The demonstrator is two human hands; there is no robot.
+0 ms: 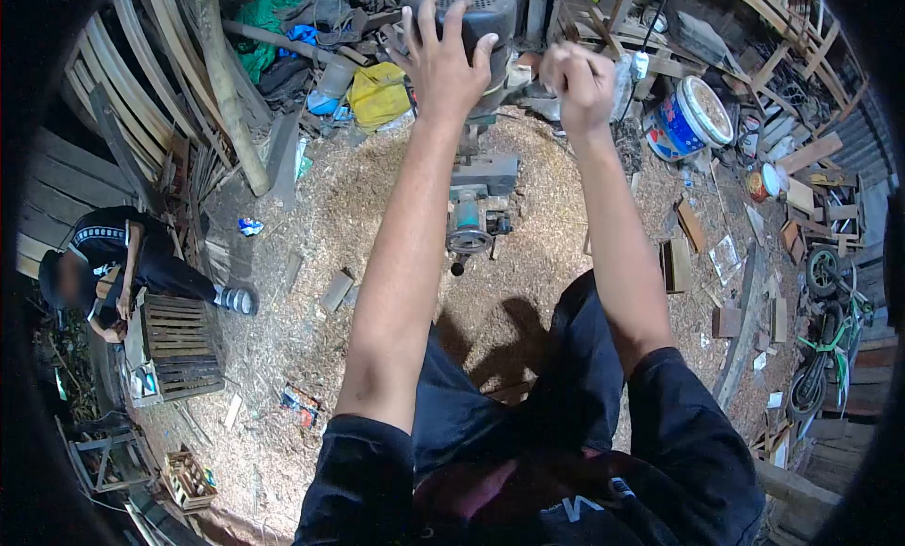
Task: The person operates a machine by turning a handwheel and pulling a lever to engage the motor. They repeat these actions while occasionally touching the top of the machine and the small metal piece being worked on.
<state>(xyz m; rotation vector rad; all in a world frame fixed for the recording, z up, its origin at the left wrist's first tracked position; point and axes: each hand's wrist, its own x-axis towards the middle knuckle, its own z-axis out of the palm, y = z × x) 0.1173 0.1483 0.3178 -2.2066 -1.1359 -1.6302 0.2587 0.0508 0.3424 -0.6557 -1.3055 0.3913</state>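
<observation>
At the top centre stands a dark rounded machine housing (483, 23) with a vented round top. My left hand (448, 60) rests with spread fingers on its left side. To the right of the housing, my right hand (580, 79) is raised with its fingers curled; what it holds, if anything, is too small to make out. Below both hands, a bench vise or machine slide (483, 173) with a teal body and a round handwheel (469, 241) stands above the sawdust floor.
A person (104, 263) sits at the left by a slatted wooden crate (179, 343). A blue and white bucket (693, 120) and a small bicycle (834, 343) are at the right. A yellow bag (378, 95), wood scraps and long wooden strips (141, 74) lie around.
</observation>
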